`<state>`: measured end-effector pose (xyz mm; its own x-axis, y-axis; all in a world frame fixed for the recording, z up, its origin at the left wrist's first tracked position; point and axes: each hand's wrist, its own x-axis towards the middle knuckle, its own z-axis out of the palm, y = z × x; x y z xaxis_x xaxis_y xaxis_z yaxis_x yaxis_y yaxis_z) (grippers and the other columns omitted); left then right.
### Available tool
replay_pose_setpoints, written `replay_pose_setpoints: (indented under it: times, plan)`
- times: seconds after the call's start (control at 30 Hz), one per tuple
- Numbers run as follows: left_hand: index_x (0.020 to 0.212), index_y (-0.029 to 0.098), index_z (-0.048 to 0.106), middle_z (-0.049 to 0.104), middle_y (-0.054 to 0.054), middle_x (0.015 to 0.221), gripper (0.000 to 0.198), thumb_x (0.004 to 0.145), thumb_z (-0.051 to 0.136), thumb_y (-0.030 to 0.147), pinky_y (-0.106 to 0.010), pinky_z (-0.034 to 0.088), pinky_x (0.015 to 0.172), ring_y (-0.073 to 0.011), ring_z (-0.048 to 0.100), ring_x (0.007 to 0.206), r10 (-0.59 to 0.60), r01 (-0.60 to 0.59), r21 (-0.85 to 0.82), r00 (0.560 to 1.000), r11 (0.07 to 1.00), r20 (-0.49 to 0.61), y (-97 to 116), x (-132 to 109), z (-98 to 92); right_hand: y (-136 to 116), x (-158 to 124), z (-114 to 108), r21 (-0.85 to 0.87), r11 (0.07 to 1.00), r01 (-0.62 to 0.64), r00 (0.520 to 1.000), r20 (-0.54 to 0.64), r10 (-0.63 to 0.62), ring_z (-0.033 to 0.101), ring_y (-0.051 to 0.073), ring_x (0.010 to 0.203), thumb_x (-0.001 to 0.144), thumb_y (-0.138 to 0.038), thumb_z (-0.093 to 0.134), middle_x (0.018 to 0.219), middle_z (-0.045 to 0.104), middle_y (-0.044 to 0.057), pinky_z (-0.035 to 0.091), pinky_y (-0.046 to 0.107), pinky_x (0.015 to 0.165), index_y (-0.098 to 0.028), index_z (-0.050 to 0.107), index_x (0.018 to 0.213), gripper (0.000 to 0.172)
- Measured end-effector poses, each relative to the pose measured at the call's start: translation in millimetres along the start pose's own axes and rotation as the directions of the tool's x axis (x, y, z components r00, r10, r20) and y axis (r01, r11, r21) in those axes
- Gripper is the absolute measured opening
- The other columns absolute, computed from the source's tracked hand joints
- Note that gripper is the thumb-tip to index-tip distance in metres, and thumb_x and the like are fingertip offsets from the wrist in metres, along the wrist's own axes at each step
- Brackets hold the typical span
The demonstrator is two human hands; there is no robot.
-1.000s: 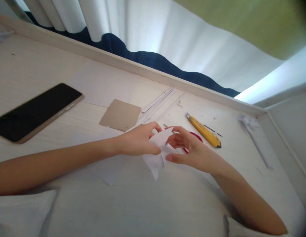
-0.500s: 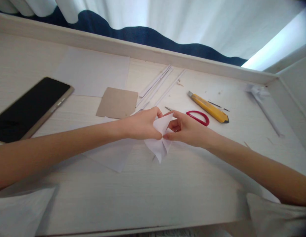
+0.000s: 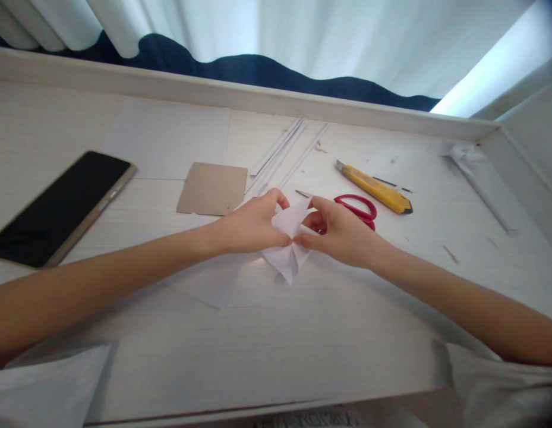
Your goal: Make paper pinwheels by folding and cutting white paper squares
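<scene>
A folded piece of white paper [image 3: 288, 219] with pointed flaps is held between my two hands above the table. My left hand [image 3: 253, 223] pinches it from the left, thumb at its centre. From the right, my right hand [image 3: 340, 232] grips it too, and the two thumb tips nearly meet at the middle fold. Just behind my right hand lie red-handled scissors [image 3: 356, 207], partly covered by it. A white paper sheet [image 3: 204, 279] rests under my left forearm, and a square of brown cardboard [image 3: 212, 189] lies beyond my left wrist.
A phone [image 3: 57, 208] lies at the left, near another white sheet [image 3: 169, 139]. Thin paper strips [image 3: 280, 148] lie behind my hands. A yellow utility knife [image 3: 376, 189] is at the right, with a rolled paper stick [image 3: 480, 193] farther over. A raised ledge [image 3: 258, 95] borders the back.
Both hands keep their pinch on the folded paper, which has turned slightly, its lower flaps spreading a little. The camera view has shifted slightly.
</scene>
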<state>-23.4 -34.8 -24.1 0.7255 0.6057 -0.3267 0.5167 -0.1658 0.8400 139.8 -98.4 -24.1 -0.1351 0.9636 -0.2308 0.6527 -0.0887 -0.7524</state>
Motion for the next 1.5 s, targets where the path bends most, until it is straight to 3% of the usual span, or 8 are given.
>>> replay_pose_setpoints:
  times: [0.13,0.3,0.43,0.5,0.63,0.93,1.2,1.5]
  plan:
    - [0.091,0.022,0.038,0.061,0.002,0.067,0.039,0.063,0.064,0.025,-0.019,0.034,0.042,-0.0149,0.057,0.054,-0.038,0.041,-0.127,0.999,0.991,0.022,-1,-5,-0.3,-1,0,0,0.055,0.998,0.032,0.999,0.014,-0.033,0.06,0.018,0.063,0.068,-0.017,0.058,0.072,0.064,0.001,0.043,0.024,0.048,-0.02,0.045,0.089,0.025]
    - [0.103,0.021,0.045,0.063,0.003,0.062,0.04,0.068,0.063,0.029,-0.018,0.039,0.046,-0.012,0.058,0.053,-0.086,0.156,-0.408,0.979,0.899,0.184,-3,-16,-21.1,-1,2,-2,0.289,0.957,0.015,0.989,0.135,-0.056,0.063,0.019,0.07,0.069,-0.014,0.056,0.074,0.064,0.0,0.047,0.027,0.056,-0.021,0.046,0.089,0.024]
    - [0.105,0.019,0.056,0.068,-0.005,0.086,0.032,0.077,0.051,0.034,-0.021,0.047,0.06,-0.0159,0.064,0.075,-0.009,0.219,-0.623,0.947,0.751,0.322,-4,-24,-42.9,-4,0,-7,0.415,0.909,-0.021,0.984,0.169,-0.054,0.063,0.018,0.073,0.069,-0.013,0.058,0.078,0.065,0.0,0.049,0.029,0.061,-0.022,0.048,0.088,0.024]
    - [0.106,0.02,0.057,0.067,-0.005,0.096,0.031,0.076,0.053,0.028,-0.022,0.048,0.064,-0.0174,0.063,0.082,0.026,0.197,-0.607,0.941,0.769,0.338,-3,-25,-45.4,-6,-1,-9,0.427,0.904,-0.018,0.986,0.157,-0.054,0.063,0.018,0.073,0.068,-0.013,0.059,0.079,0.065,0.0,0.05,0.029,0.062,-0.022,0.049,0.09,0.025]
    - [0.1,0.021,0.06,0.068,-0.002,0.092,0.03,0.07,0.064,0.018,-0.021,0.047,0.07,-0.0146,0.063,0.084,0.004,0.115,-0.524,0.975,0.844,0.221,-2,-25,-32.5,-9,-7,-10,0.424,0.906,-0.012,0.986,0.155,-0.059,0.063,0.017,0.073,0.068,-0.013,0.059,0.081,0.066,0.001,0.049,0.028,0.061,-0.021,0.049,0.09,0.025]
    - [0.081,0.016,0.063,0.069,-0.003,0.082,0.02,0.063,0.069,0.022,-0.023,0.049,0.069,-0.0139,0.064,0.073,-0.045,0.144,-0.456,0.974,0.878,0.221,-3,-25,-9.6,-9,-11,-3,0.464,0.886,0.023,0.985,0.144,-0.1,0.058,0.01,0.06,0.067,-0.009,0.057,0.068,0.059,-0.004,0.043,0.02,0.053,-0.02,0.048,0.094,0.031]
    - [0.085,0.017,0.058,0.067,0.0,0.075,0.02,0.07,0.063,0.029,-0.021,0.046,0.065,-0.0129,0.062,0.071,-0.036,0.09,-0.435,0.991,0.896,0.13,-4,-26,-6.2,-5,-10,2,0.546,0.837,-0.03,0.985,0.161,-0.069,0.06,0.014,0.068,0.066,-0.012,0.06,0.072,0.061,-0.002,0.045,0.022,0.056,-0.02,0.045,0.085,0.026]
    - [0.086,0.018,0.055,0.065,-0.001,0.079,0.024,0.068,0.066,0.03,-0.023,0.046,0.069,-0.013,0.061,0.075,-0.001,0.047,-0.419,0.994,0.907,0.109,-3,-27,-6.0,-10,-14,1,0.454,0.891,-0.01,0.992,0.117,-0.048,0.058,0.013,0.063,0.069,-0.012,0.056,0.07,0.06,-0.002,0.043,0.021,0.052,-0.02,0.046,0.088,0.023]
